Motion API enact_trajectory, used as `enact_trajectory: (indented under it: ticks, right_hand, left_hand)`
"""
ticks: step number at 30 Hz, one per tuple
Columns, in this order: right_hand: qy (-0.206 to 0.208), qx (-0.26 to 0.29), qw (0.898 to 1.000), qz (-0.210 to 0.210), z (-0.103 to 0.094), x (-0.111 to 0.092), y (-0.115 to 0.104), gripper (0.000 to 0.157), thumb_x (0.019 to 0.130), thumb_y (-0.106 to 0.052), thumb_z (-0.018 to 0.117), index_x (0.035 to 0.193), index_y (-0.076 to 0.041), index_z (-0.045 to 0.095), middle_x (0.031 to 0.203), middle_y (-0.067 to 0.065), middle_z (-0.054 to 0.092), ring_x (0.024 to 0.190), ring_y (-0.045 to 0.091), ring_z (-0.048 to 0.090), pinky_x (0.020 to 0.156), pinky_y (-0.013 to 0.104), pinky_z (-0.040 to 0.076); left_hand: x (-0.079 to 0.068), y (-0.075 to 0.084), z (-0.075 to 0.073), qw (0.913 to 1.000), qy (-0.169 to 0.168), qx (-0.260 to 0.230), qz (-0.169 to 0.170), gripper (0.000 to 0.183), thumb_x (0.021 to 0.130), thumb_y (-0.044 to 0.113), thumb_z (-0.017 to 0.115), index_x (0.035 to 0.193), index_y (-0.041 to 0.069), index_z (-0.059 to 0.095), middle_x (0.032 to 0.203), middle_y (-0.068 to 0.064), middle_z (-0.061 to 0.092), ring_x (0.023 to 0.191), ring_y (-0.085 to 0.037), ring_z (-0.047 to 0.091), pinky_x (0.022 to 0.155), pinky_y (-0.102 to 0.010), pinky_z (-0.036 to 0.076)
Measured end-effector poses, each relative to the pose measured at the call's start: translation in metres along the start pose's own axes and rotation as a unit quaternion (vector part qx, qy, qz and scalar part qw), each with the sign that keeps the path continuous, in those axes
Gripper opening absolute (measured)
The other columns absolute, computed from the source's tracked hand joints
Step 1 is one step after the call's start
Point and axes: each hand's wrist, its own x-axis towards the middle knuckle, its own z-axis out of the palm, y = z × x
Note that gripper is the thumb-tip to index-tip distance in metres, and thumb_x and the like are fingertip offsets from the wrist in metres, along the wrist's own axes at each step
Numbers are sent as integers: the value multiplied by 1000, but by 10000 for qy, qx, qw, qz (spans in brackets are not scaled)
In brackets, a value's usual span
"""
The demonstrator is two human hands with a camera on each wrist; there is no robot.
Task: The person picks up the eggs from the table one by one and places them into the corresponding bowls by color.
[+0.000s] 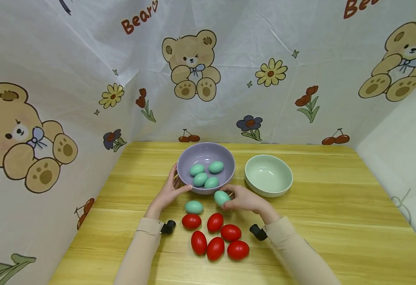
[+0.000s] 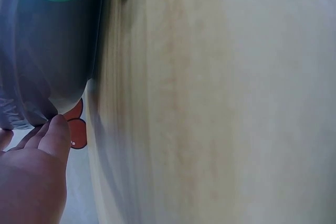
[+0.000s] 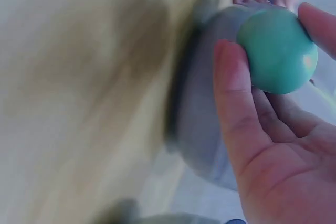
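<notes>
My right hand (image 1: 245, 199) pinches a mint-green egg (image 1: 221, 198) between thumb and fingers, just outside the near rim of the purple bowl (image 1: 228, 181). In the right wrist view the green egg (image 3: 278, 51) overlaps the bowl's side. My left hand (image 1: 166, 194) holds that bowl at its left, thumb along the near rim and fingers round the outer wall. The left wrist view shows those fingertips against the bowl's wall (image 2: 55, 45). Several green eggs (image 1: 200, 179) lie inside it. Another green egg (image 1: 194, 207) sits on the table in front.
Several red eggs (image 1: 215, 249) are grouped on the wooden table (image 1: 336, 221) between my forearms. To the right of the purple bowl stands a pale green bowl (image 1: 268, 179), with nothing in it. A bear-printed cloth (image 1: 229, 107) hangs behind the table's far edge.
</notes>
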Motion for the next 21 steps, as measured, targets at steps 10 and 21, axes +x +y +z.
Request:
enact_trajectory:
  ticks: [10,21]
  right_hand:
    - [114,518,9985,-156,-23,-4,-17,50,81,-22,71,125,-5,53,109,8,56,101,26,50,84,37,45]
    - [593,1345,9891,45,-34,10,-22,56,84,-4,64,136,-2,42,123,17,48,109,35,45,94,44,37]
  left_hand:
    - [-2,3,0,10000,0,37,-49,97,84,9,69,149,9,-3,150,-23,6,135,-38,15,108,-45,19]
    - [-3,5,0,9999,-9,75,-87,97,84,9,68,149,9,-4,150,-23,4,135,-39,13,109,-44,18]
